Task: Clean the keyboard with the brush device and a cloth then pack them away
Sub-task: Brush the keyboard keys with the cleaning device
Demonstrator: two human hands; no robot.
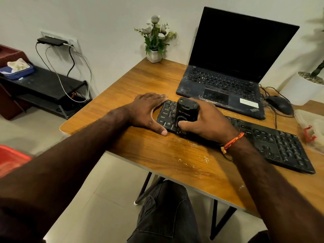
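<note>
The black keyboard (273,142) lay slantwise across the wooden desk (175,155), its left end near the middle of the desk and its right end running toward the near right edge. The left hand (149,111) rested flat at the keyboard's left end, fingers straight and spread along the far corner, thumb stretched out along the near edge on the desk. The right hand (208,123) gripped the black brush device (186,111), fingers curled round its far side and thumb pressed against its near face, holding it upright on the left part of the keys. An orange thread band (231,142) circled the right wrist. Pale dust or crumbs speckled the desk in front of the keyboard. Behind the keyboard stood an open laptop (233,67) with a dark screen and a dusty palm rest, and to its right a black mouse (279,104) with trailing cables. A small white pot of artificial flowers (155,39) stood at the far corner of the desk by the wall. At the right edge lay a clear plastic bag (310,127) with something red in it; whether it held a cloth could not be told. To the left, a low black shelf (45,85) carried a blue tray (17,71).
</note>
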